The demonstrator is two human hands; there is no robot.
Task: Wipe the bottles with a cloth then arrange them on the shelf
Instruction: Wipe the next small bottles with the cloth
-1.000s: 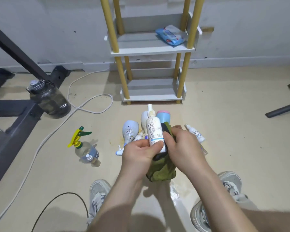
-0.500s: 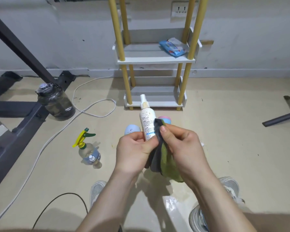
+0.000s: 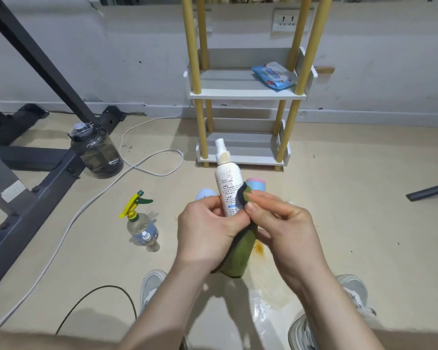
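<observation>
The left hand (image 3: 208,231) grips a white bottle (image 3: 228,183) and holds it upright in the middle. The right hand (image 3: 283,223), at 3 o'clock from it, pinches a green cloth (image 3: 240,256) against the bottle's side. The shelf (image 3: 248,93) stands at 12 o'clock by the wall, with a blue pack (image 3: 273,75) on it. A sprayer (image 3: 139,223) stands on the floor (image 3: 339,198) at 9 o'clock and a dark jug (image 3: 96,152) at 10 o'clock.

white spray bottle (image 3: 228,183): base hidden in left hand (image 3: 208,233), label print too small to read | green cloth (image 3: 239,256): partly covered by right hand (image 3: 286,228) | pale blue bottle (image 3: 206,194), pink-capped bottle (image 3: 256,184): only tops show behind the hands | shelf (image 3: 247,93): top cut by upper edge | wipes packet (image 3: 273,75): print unreadable
</observation>
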